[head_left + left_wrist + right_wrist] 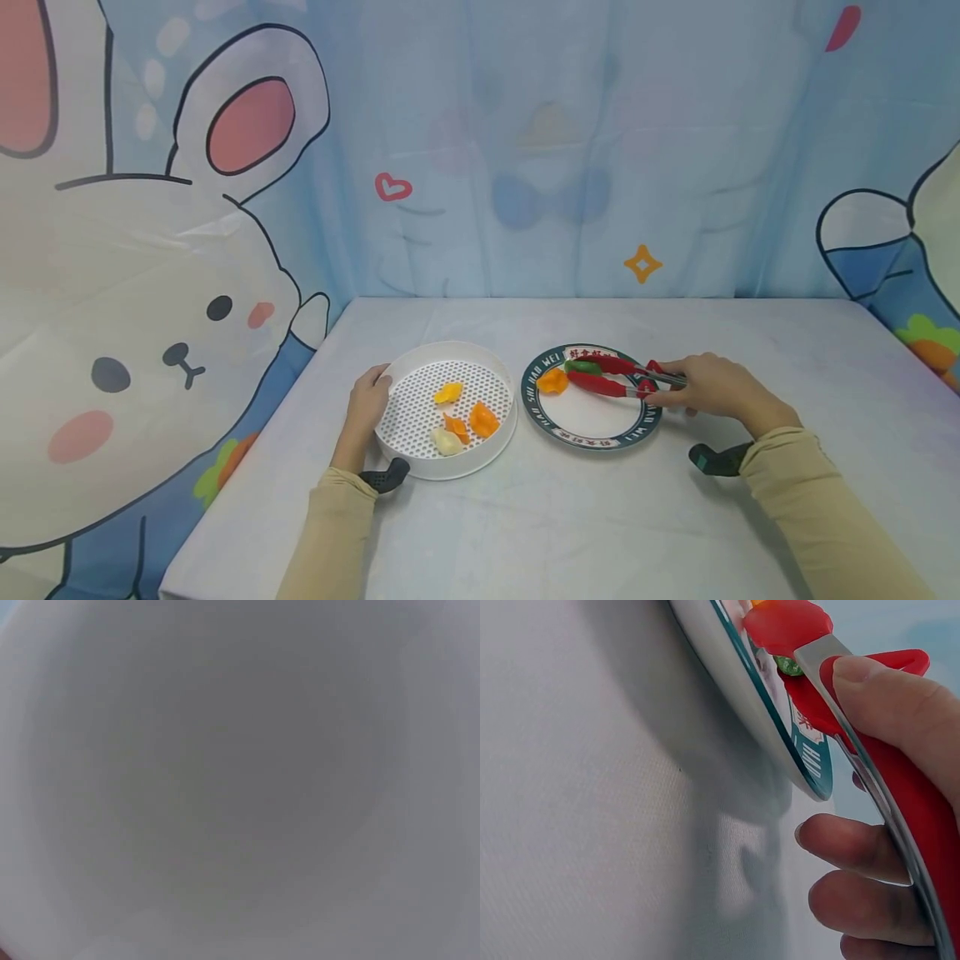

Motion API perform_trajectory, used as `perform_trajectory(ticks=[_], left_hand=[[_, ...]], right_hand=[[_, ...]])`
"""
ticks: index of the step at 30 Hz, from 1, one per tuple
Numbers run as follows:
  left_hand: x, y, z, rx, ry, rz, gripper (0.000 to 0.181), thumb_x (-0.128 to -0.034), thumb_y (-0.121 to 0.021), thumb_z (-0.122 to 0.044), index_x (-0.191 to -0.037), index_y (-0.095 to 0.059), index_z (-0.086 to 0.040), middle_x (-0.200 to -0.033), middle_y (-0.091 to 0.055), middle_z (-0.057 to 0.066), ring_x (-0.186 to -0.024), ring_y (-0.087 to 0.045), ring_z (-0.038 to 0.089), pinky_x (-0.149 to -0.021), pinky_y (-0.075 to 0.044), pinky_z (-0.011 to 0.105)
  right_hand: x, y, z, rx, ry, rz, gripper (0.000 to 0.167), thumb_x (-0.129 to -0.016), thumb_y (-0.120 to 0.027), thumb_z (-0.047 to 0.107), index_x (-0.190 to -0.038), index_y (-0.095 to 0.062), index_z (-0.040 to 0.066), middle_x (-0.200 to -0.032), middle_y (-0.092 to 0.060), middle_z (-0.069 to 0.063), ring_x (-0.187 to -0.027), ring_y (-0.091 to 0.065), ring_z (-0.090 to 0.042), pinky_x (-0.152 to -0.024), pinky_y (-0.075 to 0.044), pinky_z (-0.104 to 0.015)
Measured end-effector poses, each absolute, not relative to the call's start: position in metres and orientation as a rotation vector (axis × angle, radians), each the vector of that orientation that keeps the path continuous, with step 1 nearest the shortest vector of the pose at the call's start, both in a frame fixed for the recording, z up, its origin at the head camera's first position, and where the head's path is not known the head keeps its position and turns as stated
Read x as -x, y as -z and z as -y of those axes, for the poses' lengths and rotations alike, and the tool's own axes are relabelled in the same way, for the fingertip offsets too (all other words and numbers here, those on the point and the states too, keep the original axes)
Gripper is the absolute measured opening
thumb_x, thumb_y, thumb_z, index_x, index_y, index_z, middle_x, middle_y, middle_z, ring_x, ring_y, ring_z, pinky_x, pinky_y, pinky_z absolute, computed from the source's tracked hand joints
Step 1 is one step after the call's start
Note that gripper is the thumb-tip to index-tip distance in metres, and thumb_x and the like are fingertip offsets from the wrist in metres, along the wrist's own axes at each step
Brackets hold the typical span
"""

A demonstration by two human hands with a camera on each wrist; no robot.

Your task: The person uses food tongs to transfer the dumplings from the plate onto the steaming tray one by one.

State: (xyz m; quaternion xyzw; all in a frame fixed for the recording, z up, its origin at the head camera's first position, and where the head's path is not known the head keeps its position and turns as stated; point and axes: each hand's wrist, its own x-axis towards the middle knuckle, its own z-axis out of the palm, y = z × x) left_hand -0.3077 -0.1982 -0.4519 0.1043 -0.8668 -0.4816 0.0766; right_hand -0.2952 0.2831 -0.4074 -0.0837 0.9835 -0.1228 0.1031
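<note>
My left hand [367, 408] holds the left rim of a round white steamer tray [495, 367] with a perforated base. Inside it lie a yellow piece [448, 393], two orange pieces, one of them larger [483, 420], and a pale cream piece [447, 442], all dumpling-like. With my right hand [712, 385] I grip red-tipped metal tongs [660, 377]. The tongs' red ends are on either side of a green piece [583, 367] over a plate [592, 443] with a dark green lettered rim. Beside it on the plate sits an orange-yellow piece [552, 382].
A white-covered table [585, 525] bears the tray and the plate side by side. Behind it hangs a blue cartoon curtain [480, 150]. Only a blurred pale surface [240, 780] fills the left wrist view. Black wrist devices [720, 460] sit at both cuffs.
</note>
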Motion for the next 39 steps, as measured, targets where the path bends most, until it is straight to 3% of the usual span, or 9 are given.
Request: perform_trajectory(ticks=[16,25,33,39], left_hand=[[0.306,0.452,0.2,-0.274,1.454,2.582,0.044,-0.0994,-0.035,-0.023,-0.139,-0.046,-0.007,-0.142,-0.049,0.016,-0.135,-0.042,0.033,-0.115,-0.032,0.049],[0.306,0.452,0.199,-0.286,1.449,2.588,0.044,-0.099,-0.035,-0.023,-0.139,-0.045,-0.008,-0.142,-0.048,0.015,-0.136,-0.041,0.033,-0.115,-0.032,0.049],[0.307,0.452,0.197,-0.317,1.45,2.591,0.044,-0.0995,-0.034,-0.025,-0.14,-0.045,-0.009,-0.143,-0.048,0.014,-0.136,-0.041,0.032,-0.115,-0.032,0.049],[0.308,0.453,0.198,-0.318,1.458,2.585,0.044,-0.0994,-0.035,-0.025,-0.14,-0.045,-0.009,-0.144,-0.047,0.014,-0.137,-0.04,0.032,-0.115,-0.031,0.049]], right_hand=[[0.296,0.402,-0.284,0.224,0.398,-2.969,0.102,-0.072,-0.064,0.07,-0.141,-0.039,0.0,-0.064,-0.063,0.001,-0.065,-0.051,-0.016,-0.051,-0.034,-0.025],[0.294,0.398,-0.272,0.253,0.434,-3.112,0.091,-0.078,-0.065,0.063,-0.141,-0.041,0.002,-0.068,-0.06,-0.001,-0.064,-0.051,-0.017,-0.047,-0.035,-0.024],[0.285,0.389,-0.252,0.31,0.499,-3.179,0.099,-0.072,-0.06,0.075,-0.14,-0.044,0.005,-0.078,-0.057,-0.009,-0.069,-0.047,-0.02,-0.046,-0.035,-0.023],[0.28,0.387,-0.243,0.349,0.535,-3.188,0.096,-0.073,-0.063,0.07,-0.14,-0.045,0.004,-0.08,-0.058,-0.008,-0.068,-0.046,-0.019,-0.047,-0.036,-0.023]])
